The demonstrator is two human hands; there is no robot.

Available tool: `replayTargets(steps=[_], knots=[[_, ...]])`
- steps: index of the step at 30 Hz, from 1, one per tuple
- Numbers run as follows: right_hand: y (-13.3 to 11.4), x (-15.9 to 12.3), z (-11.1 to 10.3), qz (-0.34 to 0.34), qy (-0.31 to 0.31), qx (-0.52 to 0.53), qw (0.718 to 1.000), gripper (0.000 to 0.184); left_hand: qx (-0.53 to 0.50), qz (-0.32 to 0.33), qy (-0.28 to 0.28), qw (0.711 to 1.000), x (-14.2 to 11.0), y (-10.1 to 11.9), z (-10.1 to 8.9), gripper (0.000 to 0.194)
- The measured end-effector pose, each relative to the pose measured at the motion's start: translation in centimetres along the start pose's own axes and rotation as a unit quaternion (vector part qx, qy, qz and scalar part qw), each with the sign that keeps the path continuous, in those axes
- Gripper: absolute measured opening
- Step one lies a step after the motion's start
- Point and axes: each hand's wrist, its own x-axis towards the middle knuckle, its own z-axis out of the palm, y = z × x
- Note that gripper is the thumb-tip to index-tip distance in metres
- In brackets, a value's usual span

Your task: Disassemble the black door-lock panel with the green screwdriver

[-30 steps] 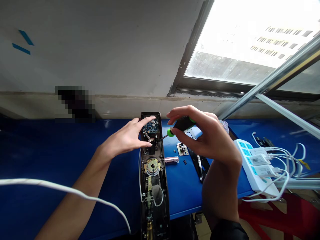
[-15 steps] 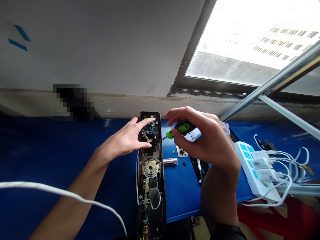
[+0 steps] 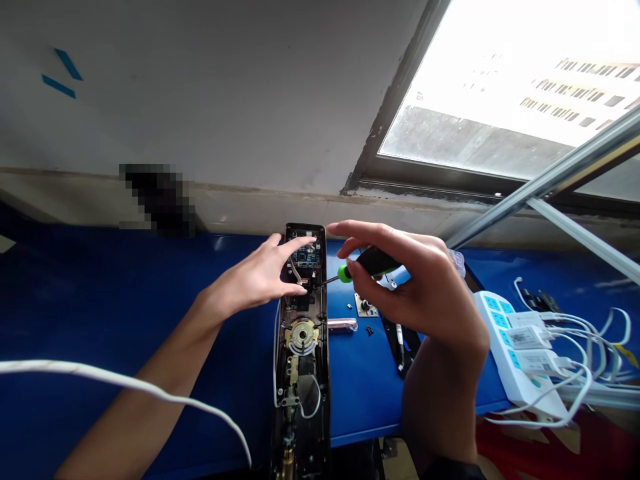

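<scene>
A long opened door-lock body lies lengthwise on the blue table, its circuit board and brass gear exposed. My left hand rests on the lock's upper left edge, fingers stretched and pressing near a small part by the board. My right hand grips a green-and-black screwdriver; its tip points left into the lock just below the board.
Right of the lock lie a small metal plate, a silvery cylinder, loose screws and a black bar. A white power strip with plugs and cables sits at right. A white cable crosses my left forearm.
The screwdriver handle has turned in my right fingers, green side showing then hidden again. Both hands stay on the same spot of the lock.
</scene>
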Motion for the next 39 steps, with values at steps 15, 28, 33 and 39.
replayTargets(steps=[15,28,33,39], knots=[[-0.3,-0.1,0.3,-0.023,-0.012,0.010,1.000,0.042,0.012,0.008,0.005,1.000,-0.1,0.0,0.2,0.090],[-0.1,-0.3,-0.5,0.019,-0.023,-0.007,1.000,0.038,0.023,-0.003,-0.004,1.000,-0.1,0.5,0.0,0.091],[0.4,-0.3,-0.4,0.037,0.026,-0.034,0.998,0.008,0.027,0.008,0.000,1.000,0.0,0.4,0.0,0.090],[0.0,-0.5,-0.6,0.032,-0.032,0.004,0.999,0.027,0.026,-0.003,-0.003,1.000,-0.2,0.7,0.0,0.088]])
